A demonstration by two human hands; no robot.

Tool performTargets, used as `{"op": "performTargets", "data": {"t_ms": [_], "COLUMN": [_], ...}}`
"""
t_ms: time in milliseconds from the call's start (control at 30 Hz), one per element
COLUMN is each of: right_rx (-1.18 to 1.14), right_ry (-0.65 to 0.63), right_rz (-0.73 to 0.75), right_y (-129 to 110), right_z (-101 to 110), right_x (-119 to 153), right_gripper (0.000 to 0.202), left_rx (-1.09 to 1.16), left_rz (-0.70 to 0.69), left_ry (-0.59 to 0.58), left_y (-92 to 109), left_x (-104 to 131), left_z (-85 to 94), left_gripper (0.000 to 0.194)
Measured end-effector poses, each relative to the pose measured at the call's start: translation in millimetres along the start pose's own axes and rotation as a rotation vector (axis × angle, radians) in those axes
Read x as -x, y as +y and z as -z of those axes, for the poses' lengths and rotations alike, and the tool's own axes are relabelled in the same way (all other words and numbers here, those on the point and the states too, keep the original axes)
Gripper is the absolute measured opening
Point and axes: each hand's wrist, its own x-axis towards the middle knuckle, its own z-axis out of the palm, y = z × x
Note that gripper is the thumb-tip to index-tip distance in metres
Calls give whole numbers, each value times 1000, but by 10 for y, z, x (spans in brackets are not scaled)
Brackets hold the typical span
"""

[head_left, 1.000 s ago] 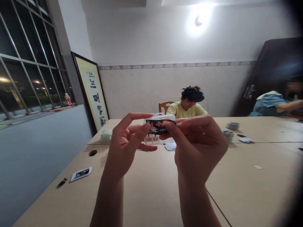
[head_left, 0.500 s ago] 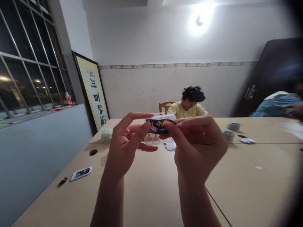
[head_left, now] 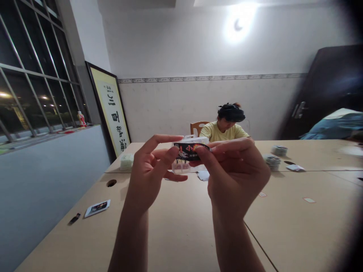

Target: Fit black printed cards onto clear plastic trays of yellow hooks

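Above the table, my left hand [head_left: 151, 170] grips a small clear plastic box [head_left: 181, 167], its index finger along the top edge and another finger underneath. A black printed sticker [head_left: 188, 152] with red and white lettering lies across the front of the box. My left thumb presses the sticker's left end. My right hand [head_left: 235, 170] is closed on the sticker's right end, pinching it between thumb and fingers. Small pieces show through the box's lower part, too small to name. The fingers hide the box's sides.
A printed packet [head_left: 97, 208] and a small black strip [head_left: 74, 218] lie at left, near a table hole [head_left: 111, 183]. Stacked clear boxes [head_left: 127, 161] stand behind my left hand, other stacks [head_left: 273, 162] at right. A person in yellow [head_left: 225, 130] sits opposite; another person's blue sleeve [head_left: 334, 124] shows at right.
Both hands keep hold of the box and sticker with almost no movement; the view shifts very slightly. The person at far right has moved a little.
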Motion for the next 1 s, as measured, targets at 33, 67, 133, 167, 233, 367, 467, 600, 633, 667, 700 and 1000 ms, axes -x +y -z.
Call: {"op": "performTargets", "data": {"t_ms": [33, 67, 133, 167, 233, 367, 467, 600, 633, 667, 700, 1000], "right_rx": [2, 2, 2, 1, -2, -17, -21, -21, -21, -22, -22, -17], "right_ry": [1, 1, 3, 3, 6, 2, 4, 1, 0, 1, 5, 18], "right_rz": [0, 0, 0, 0, -3, -5, -2, 0, -1, -3, -6, -44], "right_y": [1, 3, 6, 7, 10, 12, 13, 16, 17, 18, 20, 33], "right_z": [0, -1, -4, -5, -8, -9, -6, -5, -5, -5, -6, -4], "right_x": [0, 0, 0, 0, -1, -3, -6, -9, -8, -8, -7, 4], "right_gripper": [24, 25, 25, 25, 25, 24, 24, 24, 24, 24, 24, 23], "left_rx": [1, 2, 4, 6, 9, 13, 6, -1, -4, -9, -16, -26], "left_rz": [1, 1, 1, -1, 1, 6, 2, 4, 4, 4, 5, 4], "left_ry": [0, 0, 0, 3, 8, 8, 6, 13, 15, 18, 20, 27], "left_y": [-2, -4, -4, -3, 0, 2, -1, -2, -1, 0, 1, 3], "left_x": [-2, -4, -7, -9, -9, -7, -5, -4, -4, -4, -5, 12], "left_z": [0, 0, -3, -4, -7, -8, -9, -8, -8, -8, -8, -4], "left_gripper": [17, 17, 17, 17, 16, 16, 15, 17, 18, 18, 19, 16]}}
